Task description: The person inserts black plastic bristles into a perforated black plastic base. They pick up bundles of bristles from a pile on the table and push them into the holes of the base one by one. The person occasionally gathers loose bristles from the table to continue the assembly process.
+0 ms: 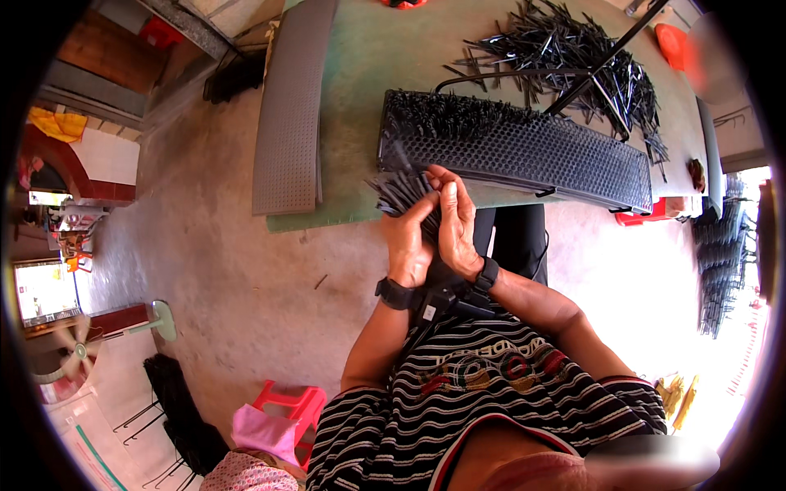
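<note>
My left hand [407, 245] is closed round a bundle of thin black sticks [396, 193], their ends fanning out to the left. Against it, my right hand [458, 225] has its fingers bent in at the bundle's right side, thumb raised along them. Whatever its fingertips grip is hidden. Just beyond both hands, a long black rack [532, 159] full of small round holes lies along the table's near edge. Many black pieces [442, 114] stand upright in its left and far part. The right side of the rack shows bare holes.
A large heap of loose black sticks [565, 49] lies on the green table [352, 123] behind the rack. A black metal frame [596, 75] rises over the rack. Grey perforated sheets [291, 123] lie at the table's left. A red stool [295, 409] stands at lower left.
</note>
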{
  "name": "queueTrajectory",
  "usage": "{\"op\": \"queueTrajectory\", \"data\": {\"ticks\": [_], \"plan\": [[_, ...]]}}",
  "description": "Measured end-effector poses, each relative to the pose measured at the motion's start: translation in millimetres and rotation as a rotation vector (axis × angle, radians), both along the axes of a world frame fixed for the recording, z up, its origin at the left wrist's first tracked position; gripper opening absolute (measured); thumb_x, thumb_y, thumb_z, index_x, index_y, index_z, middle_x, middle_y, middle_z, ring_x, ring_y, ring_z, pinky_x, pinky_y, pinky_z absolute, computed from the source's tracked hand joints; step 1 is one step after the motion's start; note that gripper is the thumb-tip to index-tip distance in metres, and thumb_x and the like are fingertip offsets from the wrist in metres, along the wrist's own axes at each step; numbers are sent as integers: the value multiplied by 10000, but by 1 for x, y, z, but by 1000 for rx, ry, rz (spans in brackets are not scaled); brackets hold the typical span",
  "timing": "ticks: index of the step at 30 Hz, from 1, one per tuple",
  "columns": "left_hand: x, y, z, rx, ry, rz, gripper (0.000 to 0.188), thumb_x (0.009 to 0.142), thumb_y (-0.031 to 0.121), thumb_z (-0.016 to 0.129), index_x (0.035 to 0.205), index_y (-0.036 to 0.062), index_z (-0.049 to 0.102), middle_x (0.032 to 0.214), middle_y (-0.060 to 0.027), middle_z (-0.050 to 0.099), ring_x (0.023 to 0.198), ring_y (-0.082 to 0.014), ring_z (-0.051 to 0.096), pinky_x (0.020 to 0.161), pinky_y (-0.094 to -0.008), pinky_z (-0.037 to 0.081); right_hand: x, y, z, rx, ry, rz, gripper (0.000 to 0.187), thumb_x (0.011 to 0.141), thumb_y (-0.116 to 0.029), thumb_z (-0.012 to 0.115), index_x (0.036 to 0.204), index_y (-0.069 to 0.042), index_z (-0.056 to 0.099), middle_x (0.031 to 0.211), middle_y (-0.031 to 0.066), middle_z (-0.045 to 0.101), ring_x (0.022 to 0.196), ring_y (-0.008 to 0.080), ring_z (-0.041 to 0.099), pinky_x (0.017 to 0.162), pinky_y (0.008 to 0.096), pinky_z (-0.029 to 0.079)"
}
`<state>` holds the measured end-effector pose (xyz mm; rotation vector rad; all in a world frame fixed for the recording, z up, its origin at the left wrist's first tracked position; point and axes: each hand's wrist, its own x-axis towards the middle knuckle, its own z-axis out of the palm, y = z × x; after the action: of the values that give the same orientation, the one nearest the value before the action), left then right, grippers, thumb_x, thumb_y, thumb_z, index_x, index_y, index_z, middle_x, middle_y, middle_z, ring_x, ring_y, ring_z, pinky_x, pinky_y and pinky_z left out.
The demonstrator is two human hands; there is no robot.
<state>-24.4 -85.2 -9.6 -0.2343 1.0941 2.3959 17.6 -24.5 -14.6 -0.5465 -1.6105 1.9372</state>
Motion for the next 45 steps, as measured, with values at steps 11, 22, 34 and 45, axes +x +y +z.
{"op": "queueTrajectory", "data": {"ticks": [11,22,34,45], "plan": [[-12,-27,-4,-108,-14,-287,257,737,-66,649,986,-24,603,832,-139,670,599,-220,647,520,-316,546,-25,70,15,90,-387,527,235,852,-211,655,874,21,678,599,1,582,514,35,460,459,206,365],[-26,-28,-9,-183,-61,-150,189,752,-36,657,936,-35,611,796,-144,667,560,-209,634,464,-300,518,-43,61,15,96,-440,453,240,838,-163,606,787,66,655,604,65,618,515,101,593,434,235,437],[-39,-32,-18,-170,-59,-42,247,723,-66,666,961,-41,607,815,-152,661,577,-246,643,491,-314,526,-63,63,26,240,-241,233,146,899,-87,560,933,46,611,731,57,633,571,83,593,512,213,492],[-44,-52,-23,-192,-45,-25,251,723,-85,648,965,-35,601,829,-143,657,576,-256,648,481,-319,529,-96,57,22,646,65,9,182,858,-24,595,1015,-4,505,756,122,646,669,163,669,572,267,518]]}}
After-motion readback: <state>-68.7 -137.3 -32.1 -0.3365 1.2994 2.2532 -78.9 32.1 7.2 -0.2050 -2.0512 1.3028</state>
